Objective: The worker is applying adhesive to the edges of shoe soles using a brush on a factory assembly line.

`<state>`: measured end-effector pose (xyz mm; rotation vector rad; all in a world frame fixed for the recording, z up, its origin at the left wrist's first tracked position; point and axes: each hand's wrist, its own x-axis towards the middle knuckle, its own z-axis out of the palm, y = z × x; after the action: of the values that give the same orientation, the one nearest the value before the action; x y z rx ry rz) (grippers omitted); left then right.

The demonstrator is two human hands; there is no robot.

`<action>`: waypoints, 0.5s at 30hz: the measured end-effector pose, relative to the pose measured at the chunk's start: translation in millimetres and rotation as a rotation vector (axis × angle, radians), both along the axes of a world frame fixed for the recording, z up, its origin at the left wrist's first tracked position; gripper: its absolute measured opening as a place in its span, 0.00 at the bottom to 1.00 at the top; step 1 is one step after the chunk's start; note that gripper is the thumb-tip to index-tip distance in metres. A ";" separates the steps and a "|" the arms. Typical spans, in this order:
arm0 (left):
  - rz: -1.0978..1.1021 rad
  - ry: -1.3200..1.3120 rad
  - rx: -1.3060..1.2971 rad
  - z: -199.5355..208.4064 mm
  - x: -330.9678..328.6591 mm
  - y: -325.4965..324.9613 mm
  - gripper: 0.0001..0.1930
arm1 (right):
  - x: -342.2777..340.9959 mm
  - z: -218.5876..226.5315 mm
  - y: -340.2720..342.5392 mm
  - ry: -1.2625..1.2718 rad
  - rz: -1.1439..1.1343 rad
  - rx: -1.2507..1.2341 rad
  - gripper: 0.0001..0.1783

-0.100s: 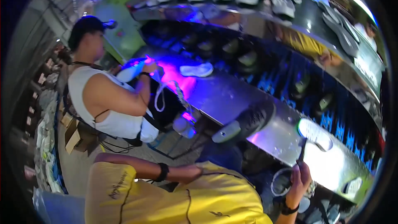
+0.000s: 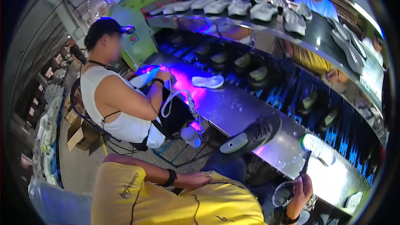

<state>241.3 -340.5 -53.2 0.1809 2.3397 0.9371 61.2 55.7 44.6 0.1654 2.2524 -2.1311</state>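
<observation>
My right hand point(image 2: 301, 192) is closed around the dark handle of a slim brush point(image 2: 307, 163). The brush tip meets the near edge of a white shoe sole point(image 2: 318, 149), which lies under bright light on the metal ledge. My left hand point(image 2: 196, 180) rests on my lap against the yellow shirt, fingers loosely extended and nothing visible in it. Between my hands and farther off, a black lace-up shoe point(image 2: 263, 130) with a pale heel-end plate point(image 2: 234, 143) sits at the ledge's near edge.
A conveyor point(image 2: 287, 85) carrying several dark shoes runs behind the ledge point(image 2: 233, 104). Above it, a shelf point(image 2: 321, 29) holds pale soles. At left, a co-worker point(image 2: 121, 96) in a white top handles a sole under purple light. Another white sole point(image 2: 208, 81) lies nearby. Boxes point(image 2: 81, 135) stand on the floor.
The whole view has shifted, so the ledge, the co-worker and the shoes appear slightly farther right and lower. My right hand keeps the brush at the white sole; my left stays on my lap.
</observation>
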 end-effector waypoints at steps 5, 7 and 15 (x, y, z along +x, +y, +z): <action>-0.084 0.134 0.119 1.0 -7.2 8.4 0.18 | 7.4 6.3 8.8 -0.065 0.131 0.112 0.23; -0.160 0.096 0.050 5.7 -16.8 7.3 0.17 | 6.3 -0.2 11.7 -0.097 0.129 0.038 0.22; -0.263 0.150 0.026 19.5 -18.7 2.5 0.15 | 0.8 -36.6 24.5 0.175 0.305 0.085 0.22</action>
<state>222.7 -338.0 -33.7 0.5729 2.3654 0.8480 62.1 80.3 8.0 -0.3538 2.2819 -1.9599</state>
